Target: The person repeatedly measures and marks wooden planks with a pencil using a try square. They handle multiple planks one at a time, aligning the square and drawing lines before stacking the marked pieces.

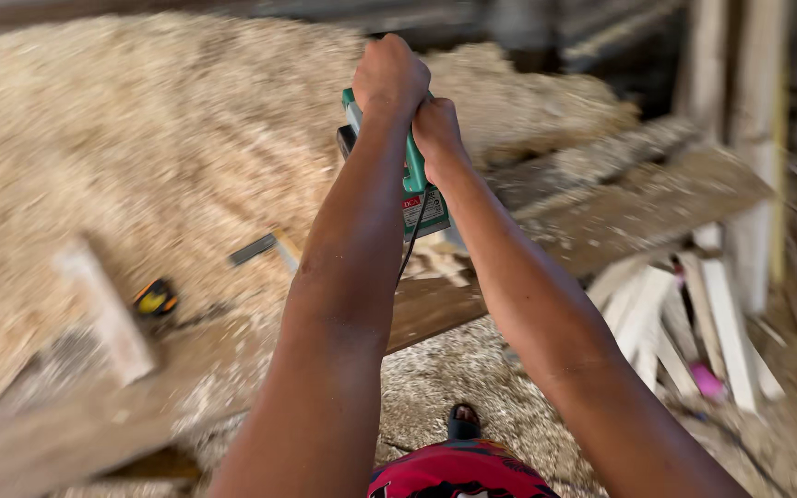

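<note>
A green plastic handheld power planer (414, 175) is being gripped by both hands at the top middle of the view, and every place below is being given relative to it. The left hand (389, 78) is being closed fully round the tool's upper front end, fingers curled tight into a fist, while the right hand (437, 132) is being wrapped just behind it round the rear handle, equally clenched; no gap between fingers and tool is being shown. The planer is being held against a long, rough brown wooden plank (620, 207) that is running diagonally beneath it, from lower left to upper right; the exact contact is being hidden by the arms and the blur. A black power cord (410, 242) is hanging down from the planer's rear. To the left of the planer, a small metal try square (262, 247) is lying on the shavings, and farther left a yellow and black tape measure (155, 299) is resting beside a pale wooden offcut (103, 309). Behind and left of the planer, a large heap of pale wood shavings (140, 138) is being piled. To the right and below, a loose stack of pale wooden slats (684, 323) is lying on the floor. Directly below the planer, a dark sandalled foot (463, 421) is standing on the sawdust.
</note>
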A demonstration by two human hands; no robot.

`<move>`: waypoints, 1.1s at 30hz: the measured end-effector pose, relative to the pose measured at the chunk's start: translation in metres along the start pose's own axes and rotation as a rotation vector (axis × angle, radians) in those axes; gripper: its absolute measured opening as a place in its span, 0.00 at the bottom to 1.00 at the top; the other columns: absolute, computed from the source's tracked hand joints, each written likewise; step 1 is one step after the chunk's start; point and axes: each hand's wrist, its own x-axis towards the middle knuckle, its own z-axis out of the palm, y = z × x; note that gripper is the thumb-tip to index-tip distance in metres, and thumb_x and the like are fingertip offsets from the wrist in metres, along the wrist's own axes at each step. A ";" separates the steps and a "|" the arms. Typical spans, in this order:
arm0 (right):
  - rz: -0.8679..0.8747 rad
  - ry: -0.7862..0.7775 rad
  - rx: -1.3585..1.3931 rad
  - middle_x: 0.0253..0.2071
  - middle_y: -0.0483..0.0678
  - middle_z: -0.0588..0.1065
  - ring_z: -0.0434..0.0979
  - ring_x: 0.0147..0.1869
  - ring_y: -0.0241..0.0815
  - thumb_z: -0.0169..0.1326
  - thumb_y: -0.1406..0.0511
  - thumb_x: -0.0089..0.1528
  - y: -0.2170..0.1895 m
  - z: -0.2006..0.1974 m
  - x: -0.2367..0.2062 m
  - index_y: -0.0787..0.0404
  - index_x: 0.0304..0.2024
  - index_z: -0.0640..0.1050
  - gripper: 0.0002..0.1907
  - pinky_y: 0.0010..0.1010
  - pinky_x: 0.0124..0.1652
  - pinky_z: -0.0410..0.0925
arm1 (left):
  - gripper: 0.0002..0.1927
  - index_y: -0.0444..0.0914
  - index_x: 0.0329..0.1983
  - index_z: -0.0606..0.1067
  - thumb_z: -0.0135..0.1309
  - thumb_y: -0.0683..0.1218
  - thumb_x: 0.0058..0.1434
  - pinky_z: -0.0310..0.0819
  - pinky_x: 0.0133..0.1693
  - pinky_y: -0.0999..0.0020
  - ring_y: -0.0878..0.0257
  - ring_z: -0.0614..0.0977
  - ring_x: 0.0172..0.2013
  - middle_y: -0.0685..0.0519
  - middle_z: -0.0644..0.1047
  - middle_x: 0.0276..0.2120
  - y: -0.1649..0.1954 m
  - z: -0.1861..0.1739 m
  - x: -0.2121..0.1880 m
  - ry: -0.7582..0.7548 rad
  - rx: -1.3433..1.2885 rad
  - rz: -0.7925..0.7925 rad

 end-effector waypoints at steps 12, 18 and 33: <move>0.024 0.260 0.096 0.16 0.52 0.71 0.68 0.12 0.43 0.40 0.61 0.70 -0.012 -0.303 0.029 0.67 0.28 0.72 0.20 0.39 0.13 0.59 | 0.13 0.38 0.44 0.82 0.55 0.47 0.58 0.79 0.49 0.53 0.46 0.83 0.49 0.41 0.81 0.47 0.239 0.222 -0.036 -0.310 -0.063 0.268; 0.012 0.398 0.145 0.16 0.51 0.70 0.68 0.13 0.42 0.43 0.60 0.70 0.010 -0.429 0.046 0.65 0.28 0.73 0.20 0.37 0.13 0.58 | 0.14 0.38 0.45 0.81 0.56 0.47 0.58 0.81 0.47 0.53 0.45 0.83 0.48 0.40 0.81 0.48 0.327 0.332 -0.061 -0.476 -0.065 0.350; -0.051 0.687 -0.009 0.25 0.45 0.72 0.68 0.28 0.32 0.53 0.60 0.66 0.145 -0.620 0.127 0.66 0.31 0.79 0.15 0.33 0.27 0.62 | 0.22 0.36 0.44 0.81 0.43 0.56 0.68 0.78 0.51 0.49 0.43 0.83 0.47 0.41 0.82 0.46 0.387 0.546 -0.085 -0.595 -0.155 0.456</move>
